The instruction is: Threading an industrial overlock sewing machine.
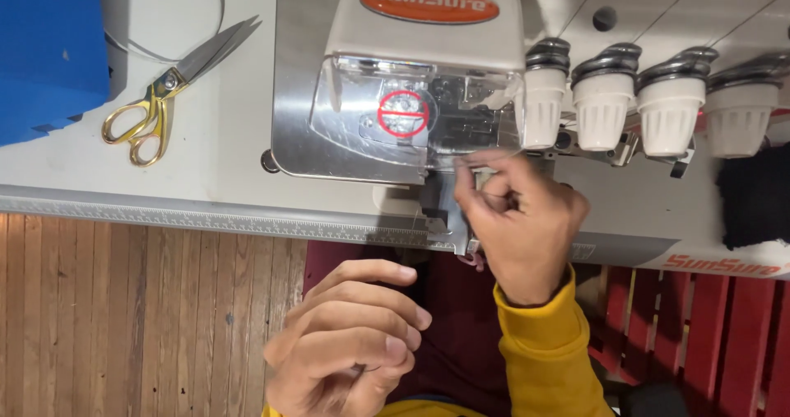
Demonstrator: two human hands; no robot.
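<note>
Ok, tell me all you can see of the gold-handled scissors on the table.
The gold-handled scissors lie flat on the pale tabletop, left of the white sewing machine. Two shiny gold finger loops point toward the table's near edge; the plain steel blades, opened only a little, point up and right toward the machine's metal plate. A round pivot screw joins them. Neither hand touches them; a thin grey cable curves just behind the blades.

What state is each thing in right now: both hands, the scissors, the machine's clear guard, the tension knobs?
Right hand: fingertips pinched together at the needle area below the clear guard; whether they hold thread cannot be told.
Left hand: fingers curled, thumb pressed to fingers, off the table.
Scissors: closed, lying flat on the table, untouched.
Clear guard: down over the needle area.
Tension knobs: upright in a row, untouched.
</note>
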